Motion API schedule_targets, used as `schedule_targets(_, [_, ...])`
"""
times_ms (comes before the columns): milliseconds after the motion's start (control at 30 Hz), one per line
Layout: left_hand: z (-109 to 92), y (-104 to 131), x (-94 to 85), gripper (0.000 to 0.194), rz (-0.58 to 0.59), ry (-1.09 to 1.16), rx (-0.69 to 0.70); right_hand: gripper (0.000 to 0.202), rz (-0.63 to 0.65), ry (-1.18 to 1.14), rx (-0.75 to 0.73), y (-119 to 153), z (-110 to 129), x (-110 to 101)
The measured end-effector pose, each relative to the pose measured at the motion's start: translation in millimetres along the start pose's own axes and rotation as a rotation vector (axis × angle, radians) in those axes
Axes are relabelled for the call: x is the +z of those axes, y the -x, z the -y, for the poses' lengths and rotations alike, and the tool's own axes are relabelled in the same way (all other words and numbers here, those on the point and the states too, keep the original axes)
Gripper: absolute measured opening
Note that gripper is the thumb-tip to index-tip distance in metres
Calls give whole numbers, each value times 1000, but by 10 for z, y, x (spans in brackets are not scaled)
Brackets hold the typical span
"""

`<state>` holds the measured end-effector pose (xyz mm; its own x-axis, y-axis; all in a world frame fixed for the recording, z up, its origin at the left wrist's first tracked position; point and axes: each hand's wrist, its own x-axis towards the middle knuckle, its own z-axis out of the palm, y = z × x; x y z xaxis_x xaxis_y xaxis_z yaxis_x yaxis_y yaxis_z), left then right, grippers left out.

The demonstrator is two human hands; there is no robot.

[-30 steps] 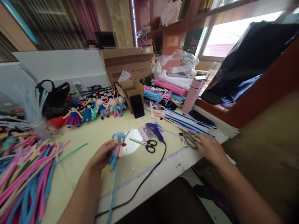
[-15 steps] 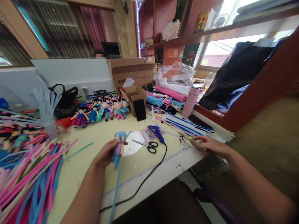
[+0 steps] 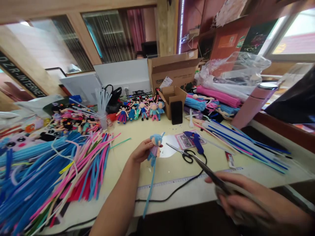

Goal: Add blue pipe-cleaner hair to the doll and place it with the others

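Pinched in my left hand [image 3: 143, 150] is a small pipe-cleaner doll [image 3: 155, 150] with blue hair, a lilac top and blue legs. A long blue pipe cleaner [image 3: 150, 188] hangs from its lower end towards the table's front edge. My right hand [image 3: 248, 193] is wrapped round a large pair of scissors [image 3: 209, 172], blurred, its blades pointing up and left. Between the hands lie smaller black-handled scissors [image 3: 188, 156] and a blue glue gun [image 3: 197, 141] resting on a pink printed card [image 3: 180, 141].
Loose pipe cleaners [image 3: 93, 167] are heaped at left, with more [image 3: 246, 141] at right. Finished dolls [image 3: 142, 111] stand in front of a cardboard box [image 3: 172, 72]. A phone [image 3: 176, 112] leans there. A pink flask [image 3: 256, 105] stands right. The glue gun's cord [image 3: 172, 195] crosses the table front.
My view has swung left. My right hand has come inward from the table's right edge, with the large scissors now plainly in it. My left hand still holds the doll.
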<state>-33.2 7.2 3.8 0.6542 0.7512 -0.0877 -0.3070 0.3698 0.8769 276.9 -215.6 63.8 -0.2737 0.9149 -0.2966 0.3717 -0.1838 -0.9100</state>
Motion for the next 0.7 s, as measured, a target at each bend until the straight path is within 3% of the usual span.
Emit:
schedule_targets(33, [-5,5,-14,38,2,1,7,48,123,-29,-72,-237,129,38])
schedule_targets(100, [-25,20,-48,37,5,0,23,47,217,-79,-251,-710,339,85])
schedule_targets(200, [-66,40,-120,37,-2,-3,56,40,249,-26,-231,-1286,490,103])
schedule_targets(300, [-106,48,-210,34,-51,-14,100,39,215,39,-149,-1634,501,112])
schedule_targets(500, [-138,39,-315,32,-157,-42,99,41,287,-6,-160,-1902,389,193])
schedule_targets(700, [-139,29,-297,37,-162,-97,29,36,296,-28,-140,-1943,254,195])
